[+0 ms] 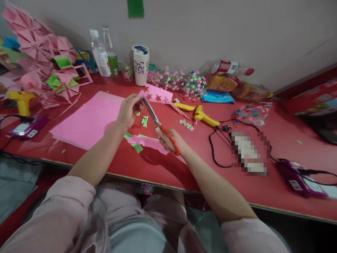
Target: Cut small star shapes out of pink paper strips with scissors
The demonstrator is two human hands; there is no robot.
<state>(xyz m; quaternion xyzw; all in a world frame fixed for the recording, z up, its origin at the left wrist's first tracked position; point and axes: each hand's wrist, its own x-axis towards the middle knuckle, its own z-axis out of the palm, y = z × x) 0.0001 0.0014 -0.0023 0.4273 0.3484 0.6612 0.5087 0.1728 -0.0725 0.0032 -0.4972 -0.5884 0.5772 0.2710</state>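
Orange-handled scissors point(152, 112) aloft over the table

The pair is in the right hand point(179, 140), its silver blades nearly together and slanting forward and left. Their tips reach the pinched fingertips of the left hand point(128, 109); whether these hold a small piece cannot be told. Just beyond the tips is a pink paper sheet point(162, 92), its near edge marked by at least 2 star-shaped cutouts.

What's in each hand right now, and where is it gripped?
Right hand: scissors, held by the orange handles. Left hand: fingertips near the blade tips; whether they hold anything can't be told.
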